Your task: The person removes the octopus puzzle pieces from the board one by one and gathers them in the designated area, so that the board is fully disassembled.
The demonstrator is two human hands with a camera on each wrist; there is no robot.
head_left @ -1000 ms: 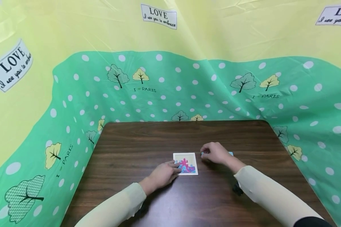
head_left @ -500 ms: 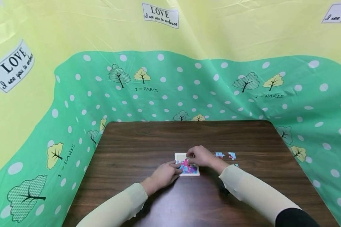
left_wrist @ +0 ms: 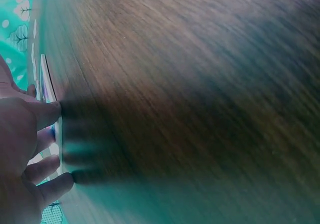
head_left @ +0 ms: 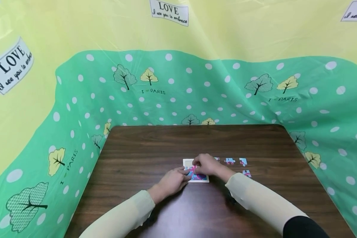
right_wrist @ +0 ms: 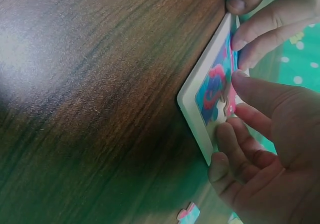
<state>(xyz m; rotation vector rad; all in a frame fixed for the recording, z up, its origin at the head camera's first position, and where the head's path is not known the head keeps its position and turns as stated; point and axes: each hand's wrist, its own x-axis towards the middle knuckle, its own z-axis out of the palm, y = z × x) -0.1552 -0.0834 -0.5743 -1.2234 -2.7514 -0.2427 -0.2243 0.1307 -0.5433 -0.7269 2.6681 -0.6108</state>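
Note:
A white-framed jigsaw puzzle (head_left: pixel 204 180) lies on the table, partly filled with pink, blue and purple pieces; pale backing shows in its far part. My left hand (head_left: pixel 172 182) rests at the frame's left side. In the right wrist view its thumb touches the frame's edge and its fingers lie on the picture. Over the puzzle's right part, my right hand (head_left: pixel 209 164) pinches a puzzle piece (right_wrist: pixel 231 97) between thumb and index finger, low against the picture. Fingers hide much of that piece. The left wrist view shows the left fingers (left_wrist: pixel 56 188) along the frame's edge.
Loose puzzle pieces lie right of the frame: one (head_left: pixel 229 161) at the back, another (head_left: pixel 243 161) beside it, and one (head_left: pixel 246 173) nearer. A further piece (head_left: pixel 217 159) is half hidden behind the right hand. The brown wooden table (head_left: pixel 148 145) meets a green and yellow curtain (head_left: pixel 154 72).
My right hand has moved left from the loose pieces onto the puzzle, uncovering several pieces. Over the last half second it shifted only slightly. My left hand stays at the frame.

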